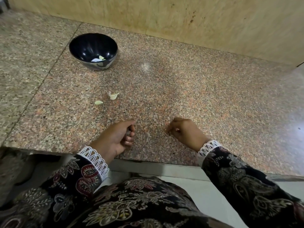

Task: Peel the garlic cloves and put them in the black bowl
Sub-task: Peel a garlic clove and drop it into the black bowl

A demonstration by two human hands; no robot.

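The black bowl (77,45) stands at the back left of the granite counter, with one pale peeled clove (102,57) inside it beside a white patch. Two pale garlic pieces lie loose on the stone between the bowl and me: a small clove (98,102) and a piece with papery skin curling off it (113,95). My left hand (118,137) rests near the counter's front edge, fingers curled in under the thumb, and I see nothing in it. To its right, my right hand (184,130) rests knuckles-up with its fingers curled, also with nothing visible in it.
The speckled granite counter (181,88) ends at a beige wall (181,17) behind. Its front edge runs just under my wrists. A seam in the stone (49,66) crosses the left side.
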